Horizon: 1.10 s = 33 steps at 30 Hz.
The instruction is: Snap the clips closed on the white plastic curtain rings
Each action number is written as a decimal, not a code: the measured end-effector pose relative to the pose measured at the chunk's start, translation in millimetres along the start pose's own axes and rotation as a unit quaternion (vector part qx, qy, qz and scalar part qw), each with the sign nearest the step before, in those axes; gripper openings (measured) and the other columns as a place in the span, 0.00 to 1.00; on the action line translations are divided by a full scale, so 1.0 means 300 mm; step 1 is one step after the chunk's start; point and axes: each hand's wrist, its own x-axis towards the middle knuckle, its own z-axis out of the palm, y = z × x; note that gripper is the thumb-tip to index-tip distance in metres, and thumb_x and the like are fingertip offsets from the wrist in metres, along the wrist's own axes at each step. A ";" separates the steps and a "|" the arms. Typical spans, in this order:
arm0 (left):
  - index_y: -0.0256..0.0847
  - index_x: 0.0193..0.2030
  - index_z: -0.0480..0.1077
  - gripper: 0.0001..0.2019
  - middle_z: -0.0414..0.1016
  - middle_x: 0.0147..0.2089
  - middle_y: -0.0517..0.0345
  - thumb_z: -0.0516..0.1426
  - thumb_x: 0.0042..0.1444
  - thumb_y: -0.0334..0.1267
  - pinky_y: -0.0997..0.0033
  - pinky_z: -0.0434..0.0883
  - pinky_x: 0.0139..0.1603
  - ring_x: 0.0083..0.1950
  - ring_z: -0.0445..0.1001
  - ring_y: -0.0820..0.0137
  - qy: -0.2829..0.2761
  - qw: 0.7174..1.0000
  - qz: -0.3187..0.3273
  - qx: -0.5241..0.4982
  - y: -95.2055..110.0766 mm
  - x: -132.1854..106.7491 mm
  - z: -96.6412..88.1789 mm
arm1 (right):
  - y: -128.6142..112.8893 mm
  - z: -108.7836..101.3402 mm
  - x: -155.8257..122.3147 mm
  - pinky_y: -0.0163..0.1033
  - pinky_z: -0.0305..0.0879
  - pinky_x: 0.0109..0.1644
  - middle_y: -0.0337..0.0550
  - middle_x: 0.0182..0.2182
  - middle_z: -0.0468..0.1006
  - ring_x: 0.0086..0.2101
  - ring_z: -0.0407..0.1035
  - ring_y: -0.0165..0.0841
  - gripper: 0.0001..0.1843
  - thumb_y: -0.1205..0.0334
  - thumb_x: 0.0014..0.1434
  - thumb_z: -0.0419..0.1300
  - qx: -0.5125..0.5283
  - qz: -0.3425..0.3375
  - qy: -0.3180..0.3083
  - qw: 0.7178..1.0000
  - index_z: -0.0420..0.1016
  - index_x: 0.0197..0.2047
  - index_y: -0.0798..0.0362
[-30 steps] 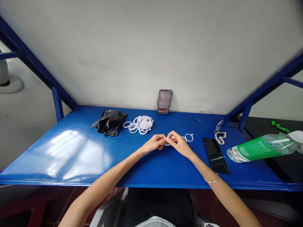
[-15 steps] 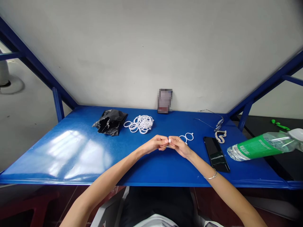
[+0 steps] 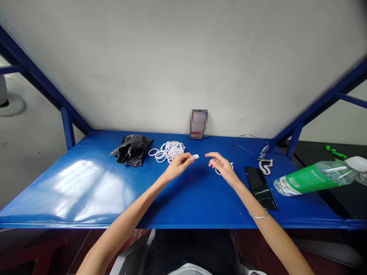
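My left hand (image 3: 181,163) is closed in a pinch, and a small white plastic piece (image 3: 195,156) pokes out past its fingertips. Most of that piece is hidden, so its exact kind cannot be made out. To the right, my right hand (image 3: 221,166) is apart from it with fingers spread and nothing in them. Partly under the right hand lie white rings (image 3: 218,172) on the table. Just behind the left hand sits a loose pile of several white plastic rings (image 3: 171,149), each thin and round with a small tab.
A crumpled black plastic bag (image 3: 134,149) lies left of the pile. A blurred upright device (image 3: 198,124) leans on the wall. On the right are a black phone (image 3: 260,188), glasses (image 3: 264,151), a white curved object (image 3: 266,167) and a green-labelled bottle (image 3: 315,178) on the blue table (image 3: 195,210).
My hands have come apart from their joined pinch. The left moved up and leftward with the small white piece; the right let go and opened over the rings on the right.
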 end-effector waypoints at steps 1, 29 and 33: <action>0.37 0.31 0.68 0.20 0.62 0.25 0.62 0.51 0.63 0.53 0.74 0.54 0.29 0.27 0.57 0.75 0.043 0.997 0.011 0.066 0.000 0.003 -0.019 | -0.006 -0.025 0.004 0.39 0.63 0.41 0.45 0.49 0.71 0.36 0.67 0.32 0.17 0.48 0.61 0.57 -0.046 -0.006 0.032 0.998 0.73 0.48 0.47; 0.39 0.46 0.71 0.16 0.68 0.48 0.48 0.45 0.68 0.43 0.71 0.61 0.31 0.36 0.71 0.67 0.189 0.822 -0.071 0.533 -0.069 0.022 -0.135 | 0.007 -0.239 -0.003 0.36 0.56 0.30 0.42 0.28 0.77 0.29 0.71 0.35 0.08 0.57 0.59 0.54 -0.504 0.122 0.111 0.848 0.70 0.32 0.50; 0.41 0.44 0.72 0.14 0.70 0.46 0.51 0.48 0.66 0.43 0.71 0.64 0.36 0.32 0.68 0.73 0.196 0.890 0.010 0.411 -0.059 0.019 -0.082 | -0.014 -0.139 0.001 0.36 0.56 0.30 0.38 0.24 0.72 0.25 0.66 0.32 0.09 0.54 0.61 0.53 -0.429 0.020 0.085 0.899 0.69 0.33 0.49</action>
